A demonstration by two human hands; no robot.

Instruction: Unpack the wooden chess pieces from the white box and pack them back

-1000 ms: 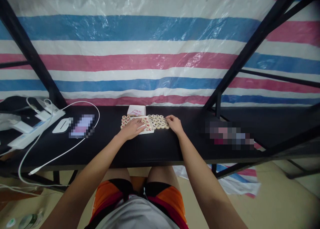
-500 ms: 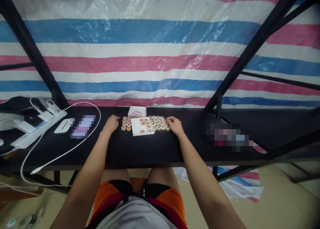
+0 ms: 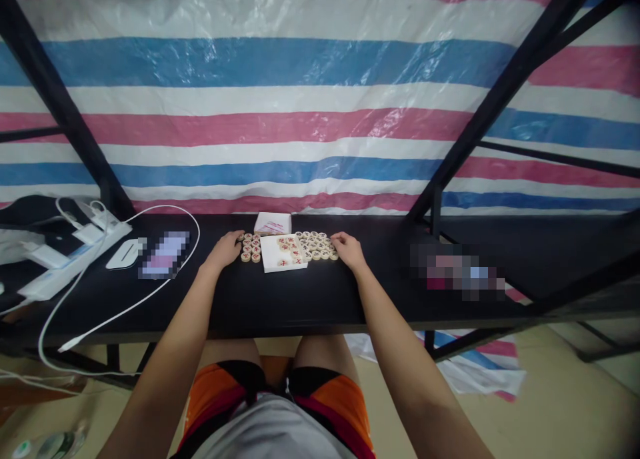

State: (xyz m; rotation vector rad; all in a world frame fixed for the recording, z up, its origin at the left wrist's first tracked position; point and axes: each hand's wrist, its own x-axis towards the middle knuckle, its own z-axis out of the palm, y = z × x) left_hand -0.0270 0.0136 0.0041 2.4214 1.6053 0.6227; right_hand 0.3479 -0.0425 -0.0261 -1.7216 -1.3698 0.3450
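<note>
Round wooden Chinese chess pieces lie in two groups on the black table. At the left, red-marked pieces form two columns; my left hand is against their upper left side, fingers reaching over the edge piece. At the right, dark-marked pieces sit in tight rows, and my right hand rests at their right edge with its fingertips touching the end pieces. Between the groups stands a shallow white box, with several red-marked pieces in its right part. Neither hand lifts a piece.
Behind the box sits a white lid or second box. Further left are a phone-like blurred item, a white flat device, a power strip and a white cable. A blurred item lies at the right.
My left hand has moved right, from beside the red-marked pieces to touching them. My right hand stays at the edge of the dark-marked pieces. The view has shifted slightly.
</note>
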